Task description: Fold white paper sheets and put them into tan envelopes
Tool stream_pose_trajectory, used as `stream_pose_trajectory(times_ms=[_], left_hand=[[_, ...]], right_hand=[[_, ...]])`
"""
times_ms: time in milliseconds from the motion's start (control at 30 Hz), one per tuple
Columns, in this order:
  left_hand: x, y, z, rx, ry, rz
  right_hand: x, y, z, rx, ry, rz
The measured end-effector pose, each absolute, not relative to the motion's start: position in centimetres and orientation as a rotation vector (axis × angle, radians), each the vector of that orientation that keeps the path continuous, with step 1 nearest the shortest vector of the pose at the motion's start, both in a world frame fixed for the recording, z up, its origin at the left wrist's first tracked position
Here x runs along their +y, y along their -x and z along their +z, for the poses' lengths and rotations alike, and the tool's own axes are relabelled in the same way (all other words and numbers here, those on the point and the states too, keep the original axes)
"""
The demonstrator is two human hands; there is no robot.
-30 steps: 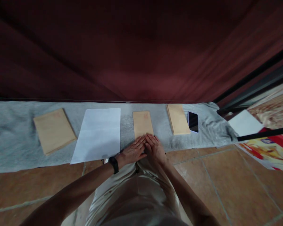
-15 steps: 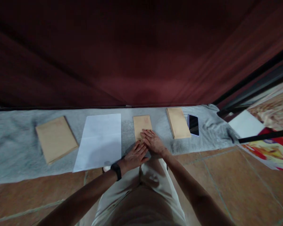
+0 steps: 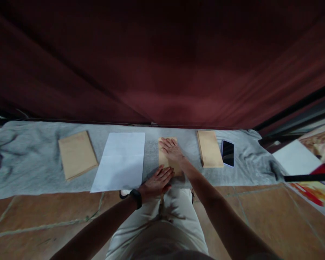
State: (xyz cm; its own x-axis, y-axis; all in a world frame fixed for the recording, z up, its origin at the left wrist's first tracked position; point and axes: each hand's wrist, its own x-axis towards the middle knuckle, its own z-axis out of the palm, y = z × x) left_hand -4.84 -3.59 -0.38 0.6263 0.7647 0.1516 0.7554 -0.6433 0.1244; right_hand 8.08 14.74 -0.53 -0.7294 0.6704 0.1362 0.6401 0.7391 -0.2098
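A small tan envelope (image 3: pixel 164 158) lies on the grey cloth (image 3: pixel 29 162) straight ahead of me. My right hand (image 3: pixel 172 148) rests flat on its far half, fingers stretched out. My left hand (image 3: pixel 157 182), with a black band on the wrist, lies flat on its near edge, fingers together and extended. Neither hand holds anything.
A white sheet (image 3: pixel 120 160) lies left of the envelope, a larger tan envelope (image 3: pixel 77 154) further left. To the right are another tan envelope (image 3: pixel 209 148) and a dark phone (image 3: pixel 228 153). A dark red curtain (image 3: pixel 162 65) hangs behind. Tiled floor (image 3: pixel 273 216) lies in front.
My right hand has slid forward along the small envelope, from its near end to its far end. My left hand has stayed at the near edge. The camera view shifted slightly.
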Motion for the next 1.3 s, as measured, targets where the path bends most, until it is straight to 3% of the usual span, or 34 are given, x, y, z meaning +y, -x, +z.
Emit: stream_pose_trajectory(times_ms=[500,900,1300], left_hand=[[-3.8,4.9,-0.3,1.302,-2.778,0.427],[-3.8,4.7,-0.3,1.333,-2.803,0.369],[-4.0,4.6,-0.4,1.342,-2.813,0.353]], right_hand=[[12.0,-9.4,-0.8,-2.625,1.137,0.256],[11.2,-8.8,-0.9,-2.369,1.487,0.197],[7.3,-12.7,-2.2,-2.404,1.367,0.184]])
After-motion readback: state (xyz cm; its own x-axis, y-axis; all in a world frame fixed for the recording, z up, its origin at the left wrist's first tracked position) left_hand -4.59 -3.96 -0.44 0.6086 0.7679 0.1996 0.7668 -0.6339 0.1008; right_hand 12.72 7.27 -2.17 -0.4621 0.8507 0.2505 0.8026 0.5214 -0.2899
